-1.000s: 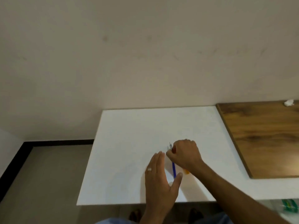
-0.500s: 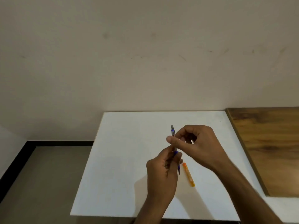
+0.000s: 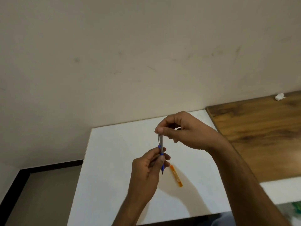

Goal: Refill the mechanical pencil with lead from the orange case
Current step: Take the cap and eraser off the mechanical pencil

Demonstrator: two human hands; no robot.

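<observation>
Two surfaces head the list: a white table (image 3: 114, 168), and beside it on the right a wood-grain board (image 3: 260, 136) bearing a small white crumpled scrap (image 3: 279, 96) near its far edge. Next, two hands, both raised above the table. Right hand (image 3: 192, 132): fingers curled, thumb and forefinger pinching the top end of the mechanical pencil (image 3: 161, 144), apparently at its cap. Left hand (image 3: 146, 170): fingers wrapped round the pencil's lower barrel, gripping it firmly, tip pointing down toward the table. Pencil: grey upper barrel, blue grip section, held roughly upright between the two hands. Orange case (image 3: 176, 176): slim, lying flat on the white table just below and right of the pencil tip, touched by neither hand; whether it is open cannot be told. Step in hand, by judgement: removing the end cap to expose the lead tube; no lead loaded yet. Next move calls for a steady pull on the cap, then reaching down for the case to draw a lead.
</observation>
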